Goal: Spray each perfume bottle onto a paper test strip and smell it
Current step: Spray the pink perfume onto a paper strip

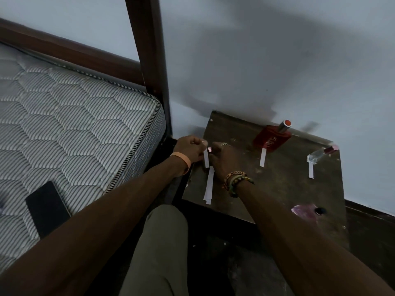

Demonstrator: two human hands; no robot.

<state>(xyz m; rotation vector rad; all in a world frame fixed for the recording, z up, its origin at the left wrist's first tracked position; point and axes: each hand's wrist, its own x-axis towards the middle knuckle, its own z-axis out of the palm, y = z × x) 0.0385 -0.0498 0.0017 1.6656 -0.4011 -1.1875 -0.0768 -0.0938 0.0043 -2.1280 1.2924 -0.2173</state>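
Note:
My left hand (190, 148) pinches a white paper test strip (206, 159) upright over the left edge of the dark wooden table (284, 189). Close beside it, my right hand (222, 158) is curled around a small perfume bottle (209, 149), almost wholly hidden; only a pinkish tip shows, pointing at the strip. A red perfume bottle (272, 138) with a silver, red-topped cap lies at the back with a strip (263, 157) in front of it. A clear bottle (320, 154) with a pink cap lies at the right, a strip (311, 170) below it. Another long strip (209, 185) lies under my hands.
A pink bottle (307, 210) with a black cap lies at the table's front right. A striped mattress (74, 124) with a black phone (47, 207) fills the left, beside a dark bedpost (149, 50). The wall runs behind the table. My knee (162, 242) is below.

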